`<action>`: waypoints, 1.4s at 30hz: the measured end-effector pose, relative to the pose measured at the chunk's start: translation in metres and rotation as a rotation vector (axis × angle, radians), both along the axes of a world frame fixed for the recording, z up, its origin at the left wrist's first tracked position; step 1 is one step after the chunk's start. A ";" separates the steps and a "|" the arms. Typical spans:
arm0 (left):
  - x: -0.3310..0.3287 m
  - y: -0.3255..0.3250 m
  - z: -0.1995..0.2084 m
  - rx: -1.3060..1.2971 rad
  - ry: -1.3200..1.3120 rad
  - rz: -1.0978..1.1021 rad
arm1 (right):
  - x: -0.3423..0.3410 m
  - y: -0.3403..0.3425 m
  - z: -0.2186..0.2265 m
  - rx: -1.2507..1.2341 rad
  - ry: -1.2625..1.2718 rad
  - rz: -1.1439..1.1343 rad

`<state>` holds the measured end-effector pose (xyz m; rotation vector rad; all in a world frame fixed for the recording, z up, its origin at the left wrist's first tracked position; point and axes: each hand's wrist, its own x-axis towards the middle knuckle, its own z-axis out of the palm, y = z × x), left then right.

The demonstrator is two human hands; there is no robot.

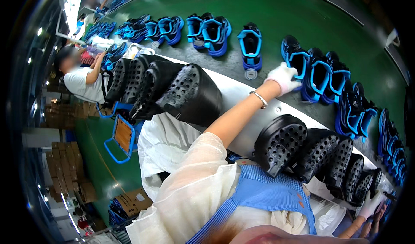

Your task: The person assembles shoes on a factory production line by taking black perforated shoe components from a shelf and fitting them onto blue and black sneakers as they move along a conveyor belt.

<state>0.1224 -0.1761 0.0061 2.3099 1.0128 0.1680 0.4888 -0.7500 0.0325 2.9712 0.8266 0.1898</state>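
Left hand: the white-gloved left hand [283,77] is lying over the heel of a black-and-blue shoe [290,45], its fingers pinching the collar.
Black-and-blue shoe: sitting near the table's [231,90] pale near edge, toe pointing toward the far edge — a matching shoe [317,73] is standing just beside it on the right.
Shoe row: a lone shoe [250,45] is standing left of the hand; more pairs are lining up toward both ends.
Black perforated pieces: one cluster [188,90] is resting along the near edge to the left, another [281,142] to the right.
Right hand: the gloved right hand [370,204] is showing small beside the right cluster — whether its fingers are spread or gripping, I cannot tell.
Left end: a co-worker [80,81] is sitting beyond a blue-framed stool [123,133].
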 end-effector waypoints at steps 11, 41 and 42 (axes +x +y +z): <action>-0.033 -0.005 0.025 -0.051 -0.072 0.024 | -0.001 0.040 0.082 0.264 0.271 0.066; -0.014 -0.041 0.036 -1.265 -1.122 -0.018 | -0.249 0.425 0.094 0.343 0.257 1.007; -0.021 -0.039 0.040 -1.272 -1.123 -0.012 | -0.249 0.424 0.094 0.329 0.303 1.005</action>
